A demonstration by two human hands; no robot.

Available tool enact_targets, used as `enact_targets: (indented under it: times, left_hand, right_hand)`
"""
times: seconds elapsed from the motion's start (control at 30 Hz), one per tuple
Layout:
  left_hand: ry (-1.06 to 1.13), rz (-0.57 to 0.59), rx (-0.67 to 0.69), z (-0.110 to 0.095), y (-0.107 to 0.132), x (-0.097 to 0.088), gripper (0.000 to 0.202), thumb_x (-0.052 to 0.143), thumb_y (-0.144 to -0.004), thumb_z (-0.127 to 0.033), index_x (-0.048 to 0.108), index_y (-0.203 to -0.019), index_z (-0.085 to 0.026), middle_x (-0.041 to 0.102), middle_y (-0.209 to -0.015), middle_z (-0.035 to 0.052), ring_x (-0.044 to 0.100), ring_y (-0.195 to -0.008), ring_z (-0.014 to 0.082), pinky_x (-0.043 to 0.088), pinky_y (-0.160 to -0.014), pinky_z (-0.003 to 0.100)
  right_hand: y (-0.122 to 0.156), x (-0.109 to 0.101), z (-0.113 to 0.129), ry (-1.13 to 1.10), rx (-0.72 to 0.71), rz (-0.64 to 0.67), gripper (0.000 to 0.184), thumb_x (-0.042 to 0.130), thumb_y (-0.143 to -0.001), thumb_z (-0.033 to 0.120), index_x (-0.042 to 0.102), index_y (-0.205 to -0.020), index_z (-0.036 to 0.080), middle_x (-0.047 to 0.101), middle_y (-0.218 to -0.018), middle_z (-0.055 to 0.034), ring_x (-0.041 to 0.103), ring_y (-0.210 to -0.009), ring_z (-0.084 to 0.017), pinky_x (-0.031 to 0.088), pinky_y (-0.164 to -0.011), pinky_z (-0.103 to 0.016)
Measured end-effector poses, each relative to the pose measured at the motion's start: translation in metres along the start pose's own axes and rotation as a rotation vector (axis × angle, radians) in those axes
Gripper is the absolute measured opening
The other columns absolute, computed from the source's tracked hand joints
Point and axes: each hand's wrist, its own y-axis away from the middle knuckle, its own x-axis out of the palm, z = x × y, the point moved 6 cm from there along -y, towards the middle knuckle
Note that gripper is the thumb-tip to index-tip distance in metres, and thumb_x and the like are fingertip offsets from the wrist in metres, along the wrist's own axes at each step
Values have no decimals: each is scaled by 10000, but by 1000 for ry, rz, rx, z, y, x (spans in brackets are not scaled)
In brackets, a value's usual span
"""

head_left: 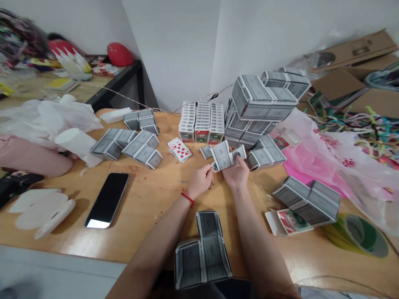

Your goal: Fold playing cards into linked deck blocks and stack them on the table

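Note:
Patterned grey-backed playing cards [221,155], partly folded or overlapping, are held up between my two hands. My left hand [201,181] pinches their lower left corner, with a red string bracelet on its wrist. My right hand [237,172] supports them from the right, palm turned up and thumb on a card. Just beyond, another grey card piece [206,152] shows; whether it is joined to them I cannot tell. Left of it lies a small pile of face-up cards [180,150], a heart card on top. An L-shaped block of cards [214,245] sits between my forearms.
Rows of card boxes [202,120] stand at the back, beside a tall stack of card blocks [262,99]. More blocks [143,147] lie left, near a phone [107,201]. At right are an opened card box [289,221], a tape roll [358,234] and pink plastic [330,153].

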Motion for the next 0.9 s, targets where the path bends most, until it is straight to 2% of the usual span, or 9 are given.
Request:
enact_targets:
  times: [0.07, 0.2, 0.27, 0.4, 0.5, 0.6, 0.67, 0.8, 0.9]
  left_hand:
    - [-71, -30, 81, -2, -1, -7, 287, 364, -843, -336, 527, -682, -163, 592, -575, -18, 516, -420, 58, 406, -467, 178]
    - [-99, -134, 225, -9, -4, -22, 259, 388, -832, -234, 588, -989, -184, 657, -911, 44, 614, -655, 103, 474, -641, 228]
    - [-113, -216, 287, -13, -5, -31, 294, 403, -813, -180, 583, -1045, -198, 636, -1013, 55, 612, -822, 129, 468, -746, 253]
    - [-33, -353, 301, -11, -11, -51, 292, 419, -762, -108, 649, -920, -195, 634, -1026, 44, 559, -976, 156, 417, -874, 289]
    - [174, -354, 179, 3, -18, -56, 320, 387, -735, -92, 654, -893, -170, 649, -956, 48, 584, -882, 155, 455, -781, 276]
    - [329, -362, 79, 14, -24, -55, 382, 426, -735, -128, 558, -1091, -179, 648, -875, 42, 587, -737, 129, 458, -644, 236]
    - [330, -383, 52, 17, -25, -53, 410, 485, -733, -167, 509, -1142, -183, 640, -852, 39, 576, -701, 117, 443, -613, 219]
    - [206, -343, 20, 15, -27, -50, 202, 493, -748, -235, 607, -883, -138, 633, -791, 43, 559, -670, 123, 422, -586, 220]
    - [123, -325, 23, 14, -26, -49, 181, 472, -762, -262, 603, -764, -136, 608, -698, 19, 520, -605, 112, 389, -544, 211]
  right_hand:
    - [2, 4, 1, -17, 52, 33, 266, 505, -736, 425, 606, -911, 251, 648, -954, -3, 564, -973, -168, 440, -833, -342]
    - [4, 2, 1, 53, 193, 69, 451, 438, -704, 602, 607, -912, 239, 640, -1006, -47, 553, -1012, -228, 463, -796, -405]
    - [2, -3, 1, 109, 244, 70, 407, 468, -700, 543, 606, -910, 224, 646, -985, -48, 573, -968, -237, 483, -767, -405]
    - [-4, -11, -7, 170, 325, 109, 301, 578, -632, 228, 582, -933, 228, 651, -929, -12, 601, -875, -199, 509, -735, -368]
    - [-7, -17, -14, 268, 288, 67, 395, 616, -586, 112, 559, -957, 235, 645, -873, 8, 611, -788, -161, 527, -689, -329]
    - [-9, -18, -18, 316, 199, 36, 389, 644, -590, 126, 546, -948, 242, 629, -851, 25, 602, -725, -129, 530, -645, -296]
    - [-9, -17, -18, 331, 154, 34, 377, 659, -594, 150, 538, -938, 244, 617, -827, 32, 593, -705, -115, 526, -650, -288]
    - [-10, -16, -17, 390, 109, 37, 378, 685, -582, 201, 518, -918, 249, 590, -818, 36, 581, -713, -113, 522, -655, -292]
    - [-9, -16, -17, 503, 93, 31, 393, 703, -559, 236, 495, -892, 247, 571, -843, 30, 573, -739, -132, 527, -616, -302]
